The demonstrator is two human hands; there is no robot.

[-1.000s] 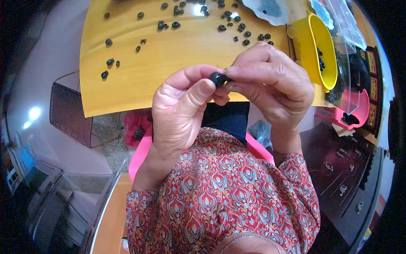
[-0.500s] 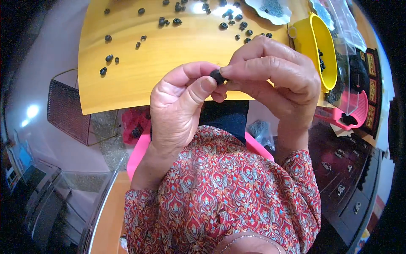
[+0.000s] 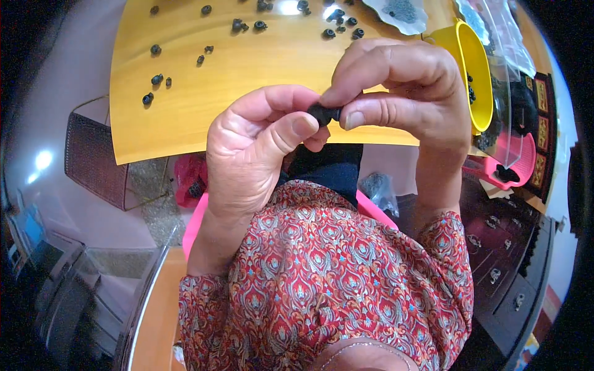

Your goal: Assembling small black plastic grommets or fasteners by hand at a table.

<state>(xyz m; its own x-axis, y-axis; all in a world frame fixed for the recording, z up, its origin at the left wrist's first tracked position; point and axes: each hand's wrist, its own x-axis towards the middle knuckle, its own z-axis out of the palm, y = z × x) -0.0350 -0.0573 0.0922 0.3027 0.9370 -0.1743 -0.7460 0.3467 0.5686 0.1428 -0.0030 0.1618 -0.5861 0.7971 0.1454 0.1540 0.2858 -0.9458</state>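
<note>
Above the near edge of the table, both my hands meet on one small black round part (image 3: 321, 114) with a narrower neck. My left hand (image 3: 257, 133) pinches its round body between thumb and fingers. With thumb and forefinger, my right hand (image 3: 402, 93) grips the neck end at the right. Several similar black parts (image 3: 260, 25) lie scattered over the yellow tabletop (image 3: 204, 117), some of them knob-shaped and some smaller. What the fingertips cover of the held part is hidden.
A yellow basket (image 3: 461, 55) with black parts inside stands at the table's right. Beyond it are a white scalloped dish (image 3: 402, 12) of small grey pieces and a clear plastic box (image 3: 510, 93). A pink basket (image 3: 523, 157) sits lower right, a dark woven chair (image 3: 96, 161) at left.
My right thumb has come into view along the black part, and its neck now shows between my hands. Both hands have shifted slightly.
</note>
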